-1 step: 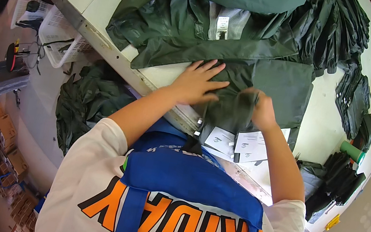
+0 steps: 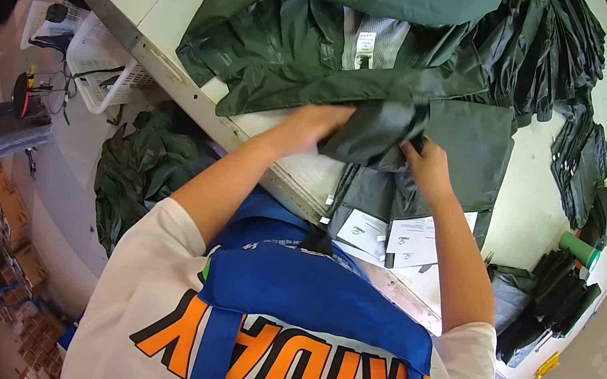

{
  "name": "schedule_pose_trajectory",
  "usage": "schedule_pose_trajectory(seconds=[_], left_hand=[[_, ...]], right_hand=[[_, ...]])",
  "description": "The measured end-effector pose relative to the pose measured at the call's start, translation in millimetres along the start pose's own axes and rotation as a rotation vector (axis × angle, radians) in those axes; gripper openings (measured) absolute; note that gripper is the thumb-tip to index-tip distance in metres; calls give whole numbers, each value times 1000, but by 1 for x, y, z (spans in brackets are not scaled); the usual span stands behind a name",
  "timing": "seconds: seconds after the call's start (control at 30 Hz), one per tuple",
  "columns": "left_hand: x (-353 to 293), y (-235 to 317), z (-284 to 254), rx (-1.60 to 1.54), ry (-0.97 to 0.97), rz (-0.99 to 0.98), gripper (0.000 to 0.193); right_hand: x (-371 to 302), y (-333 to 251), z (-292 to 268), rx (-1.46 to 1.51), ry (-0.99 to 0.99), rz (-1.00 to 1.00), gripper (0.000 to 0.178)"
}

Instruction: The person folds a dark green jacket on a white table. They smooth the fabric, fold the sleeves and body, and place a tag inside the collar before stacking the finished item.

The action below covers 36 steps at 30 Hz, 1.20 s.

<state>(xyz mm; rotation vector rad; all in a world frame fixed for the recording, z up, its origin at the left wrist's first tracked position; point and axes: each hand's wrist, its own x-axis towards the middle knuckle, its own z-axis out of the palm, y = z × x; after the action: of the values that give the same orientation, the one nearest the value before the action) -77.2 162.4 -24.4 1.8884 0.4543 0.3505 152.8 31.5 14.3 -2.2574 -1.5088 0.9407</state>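
A folded piece of dark green waterproof fabric [image 2: 374, 133] is held up off the table between my hands, slightly smeared by motion. My left hand [image 2: 316, 128] grips its left end, the fingers partly hidden and blurred. At its right end, my right hand [image 2: 429, 168] is closed on the fabric's edge, thumb on top. Beneath lie flat dark green pieces [image 2: 469, 150], with printed white paper sheets [image 2: 412, 240] at the near edge. Just beyond my hands spreads a dark green jacket [image 2: 281, 39] with a white label [image 2: 366, 44] on its grey mesh lining.
Bunched dark garments [image 2: 556, 47] and flat dark pieces [image 2: 578, 161] lie to the right. A green roll [image 2: 579, 249] stands by a stack of black folded items [image 2: 549, 294]. White baskets [image 2: 102, 65] and a fabric heap [image 2: 148, 170] sit left of the table edge [image 2: 170, 73].
My left hand, spread flat on the fabric before, now grips its end. The folded fabric has been lifted and turned leftward, uncovering more of the pieces and papers beneath.
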Motion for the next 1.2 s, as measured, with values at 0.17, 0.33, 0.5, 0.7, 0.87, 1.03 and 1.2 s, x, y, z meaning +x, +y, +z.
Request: schedule_pose_trajectory(seconds=[0.17, 0.33, 0.5, 0.7, 0.87, 1.03, 1.2], left_hand=[[-10, 55, 0, 221, 449, 134, 32], [-19, 61, 56, 606, 152, 45, 42], [-22, 32, 62, 588, 167, 30, 37], [-11, 51, 26, 324, 107, -126, 22], [-15, 27, 9, 101, 129, -330, 12], [-17, 36, 11, 550, 152, -226, 24], [-28, 34, 27, 692, 207, 64, 29]], right_hand=[[6, -22, 4, -95, -32, 147, 44], [5, -25, 4, -40, 23, 194, 45], [-27, -30, -3, -292, 374, -677, 38], [-5, -20, -1, -86, -62, -336, 27], [-13, -67, -6, -315, 117, -585, 30], [4, -27, 27, -259, 99, -786, 31], [26, -26, 17, -39, -138, -608, 27]])
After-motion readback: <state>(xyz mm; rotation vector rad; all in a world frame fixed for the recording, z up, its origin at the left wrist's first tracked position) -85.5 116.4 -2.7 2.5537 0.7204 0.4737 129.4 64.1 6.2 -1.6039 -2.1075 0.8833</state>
